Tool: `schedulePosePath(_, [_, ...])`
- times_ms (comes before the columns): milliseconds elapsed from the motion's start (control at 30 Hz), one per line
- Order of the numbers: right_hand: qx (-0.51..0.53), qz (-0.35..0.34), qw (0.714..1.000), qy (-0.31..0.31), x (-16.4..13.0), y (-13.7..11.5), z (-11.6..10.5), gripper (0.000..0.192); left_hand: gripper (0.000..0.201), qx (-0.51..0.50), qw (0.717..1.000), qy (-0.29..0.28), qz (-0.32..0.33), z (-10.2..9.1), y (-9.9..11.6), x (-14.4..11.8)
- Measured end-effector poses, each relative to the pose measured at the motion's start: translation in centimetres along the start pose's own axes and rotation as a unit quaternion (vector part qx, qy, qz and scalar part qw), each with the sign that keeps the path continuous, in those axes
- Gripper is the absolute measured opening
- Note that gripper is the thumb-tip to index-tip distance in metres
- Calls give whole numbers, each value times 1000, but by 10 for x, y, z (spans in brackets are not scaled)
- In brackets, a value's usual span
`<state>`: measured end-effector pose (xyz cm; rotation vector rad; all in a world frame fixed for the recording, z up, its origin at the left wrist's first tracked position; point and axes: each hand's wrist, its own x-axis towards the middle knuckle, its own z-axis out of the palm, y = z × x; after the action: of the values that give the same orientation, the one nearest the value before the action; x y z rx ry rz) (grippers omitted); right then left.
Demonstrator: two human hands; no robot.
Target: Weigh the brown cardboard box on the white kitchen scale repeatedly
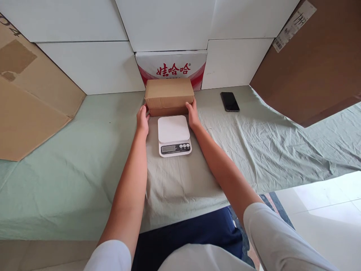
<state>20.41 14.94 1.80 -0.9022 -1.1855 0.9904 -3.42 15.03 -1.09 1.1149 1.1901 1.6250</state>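
Observation:
A small brown cardboard box [169,92] stands on the cloth at the back, in front of a white and red carton. My left hand [143,119] is against its left end, with the fingers partly hidden behind the box. At the right end, my right hand [192,114] has its thumb on the front face and its other fingers round the side. The box is gripped between both hands. Between my forearms lies a white digital kitchen scale [174,130], its display and buttons facing me and its flat platform bare.
A black phone [230,101] lies to the right of the box. Large cardboard sheets stand at left [34,101] and right [316,64]. Behind are white panels [169,22] and the carton with red lettering [172,60]. A pale green cloth [84,169] covers the table.

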Motion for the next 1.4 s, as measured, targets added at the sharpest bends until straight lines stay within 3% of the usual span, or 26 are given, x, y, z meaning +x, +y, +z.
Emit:
schedulePosePath(133, [5,-2,1000,-5,0,-1,0,78,70,-23,1000,6,-13,1,2,0])
schedulePosePath(267, [1,-7,1000,-8,0,-7,-3,77,84,-22,999,-33,-19,-2,8,-1])
schedulePosePath(567, [4,-45,998,-32,-8,-56,-6,78,93,-29,998,-49,36,2,36,-22])
schedulePosePath(700, [-14,-61,997,-49,-28,-73,-18,84,96,-31,997,-54,43,4,58,-53])
schedulePosePath(867, [-23,-55,996,-71,-86,-80,-39,74,83,12,996,-67,61,-7,77,-123])
schedulePosePath(967, [-19,-41,996,-76,-118,-77,-42,73,79,34,994,-43,90,-15,75,-160])
schedulePosePath(1067, [-38,-36,997,-61,-133,-71,-37,73,77,63,994,-16,85,-19,66,-179])
schedulePosePath(1233, [-48,-30,997,-44,-135,-64,-30,76,78,118,991,-2,67,-24,54,-182])
schedulePosePath(1400, [-58,-19,998,-34,-134,-61,-31,76,76,111,991,-6,77,-25,55,-180])
